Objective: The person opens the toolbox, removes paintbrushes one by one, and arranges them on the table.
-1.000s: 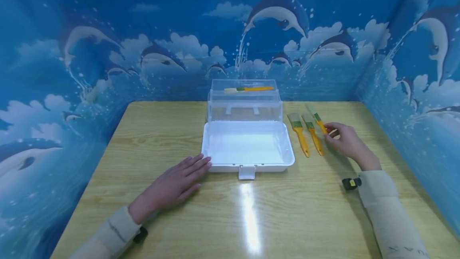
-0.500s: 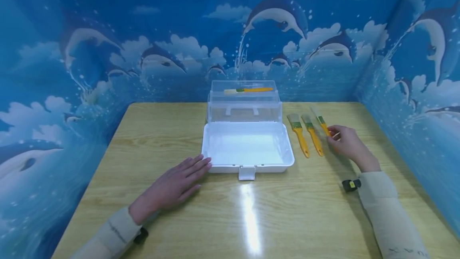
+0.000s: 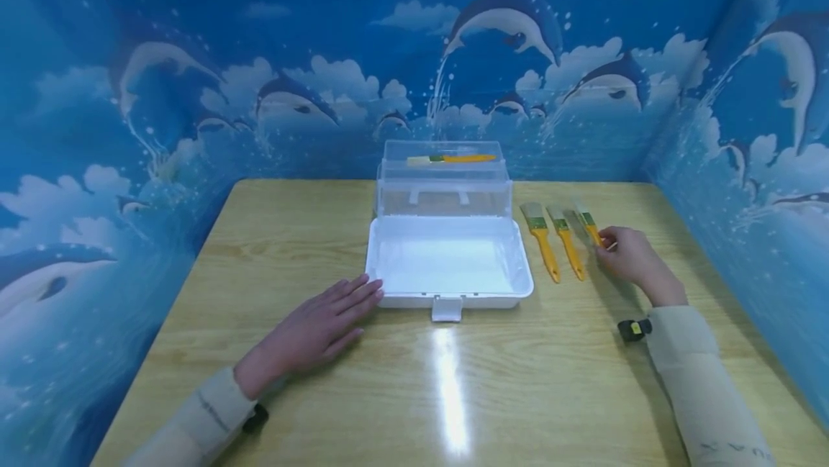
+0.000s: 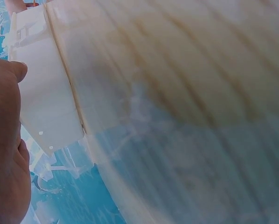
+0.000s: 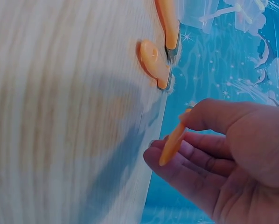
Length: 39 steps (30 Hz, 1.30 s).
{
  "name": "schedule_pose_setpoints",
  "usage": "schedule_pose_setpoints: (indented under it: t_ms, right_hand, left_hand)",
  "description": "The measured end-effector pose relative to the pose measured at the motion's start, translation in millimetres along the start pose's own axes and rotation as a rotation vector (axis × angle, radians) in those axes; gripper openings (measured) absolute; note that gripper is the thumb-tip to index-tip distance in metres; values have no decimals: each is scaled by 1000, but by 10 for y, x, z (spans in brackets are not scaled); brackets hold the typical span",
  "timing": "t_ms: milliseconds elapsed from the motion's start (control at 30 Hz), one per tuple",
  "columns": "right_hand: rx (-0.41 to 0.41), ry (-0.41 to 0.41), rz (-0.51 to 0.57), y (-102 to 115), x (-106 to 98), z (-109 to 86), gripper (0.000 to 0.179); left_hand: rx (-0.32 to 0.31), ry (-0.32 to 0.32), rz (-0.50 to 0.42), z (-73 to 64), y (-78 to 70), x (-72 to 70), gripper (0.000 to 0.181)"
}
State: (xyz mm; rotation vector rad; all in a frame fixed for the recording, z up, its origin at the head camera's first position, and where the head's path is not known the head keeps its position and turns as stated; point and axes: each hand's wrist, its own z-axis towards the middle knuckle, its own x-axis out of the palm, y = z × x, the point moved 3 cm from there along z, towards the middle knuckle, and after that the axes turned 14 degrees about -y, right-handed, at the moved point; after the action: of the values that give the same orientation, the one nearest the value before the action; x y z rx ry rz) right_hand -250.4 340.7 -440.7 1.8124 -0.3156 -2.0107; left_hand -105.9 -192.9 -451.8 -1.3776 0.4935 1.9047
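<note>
My right hand (image 3: 631, 257) pinches the orange handle of a small paintbrush (image 3: 592, 228) between thumb and fingers; its pale bristles point away toward the back of the table. In the right wrist view the handle (image 5: 173, 144) shows between thumb and fingertips. To its left lie a wide paintbrush (image 3: 544, 245) and a medium paintbrush (image 3: 568, 245), side by side, bristles to the back. My left hand (image 3: 317, 327) rests with straight fingers, the tips at the front left corner of an open white plastic box (image 3: 447, 302). Its raised clear lid (image 3: 443, 197) stands behind.
A thin paintbrush (image 3: 463, 159) lies crosswise in the upper part of the clear lid. The box's latch (image 3: 447, 309) hangs down at the front. Around the wooden table (image 3: 285, 237) runs a blue dolphin-print curtain (image 3: 311, 21) at the back and sides.
My right hand has shifted slightly right with the small paintbrush, widening the gap to the medium one. The left hand stays at the box corner.
</note>
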Motion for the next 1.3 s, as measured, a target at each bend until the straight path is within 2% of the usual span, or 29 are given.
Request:
schedule_pose_setpoints:
  t_ms: [567,733,1300]
  right_hand:
    - [67,103,-42,3,29,68,45]
    - [79,104,-74,6,50,86,44]
    - [90,101,-117,-6,78,108,44]
  left_hand:
    - [-4,7,-3,-2,10,22,66]
    - [-9,16,-6,-5,9,23,66]
    - [16,-24,12,6,-6,0,65]
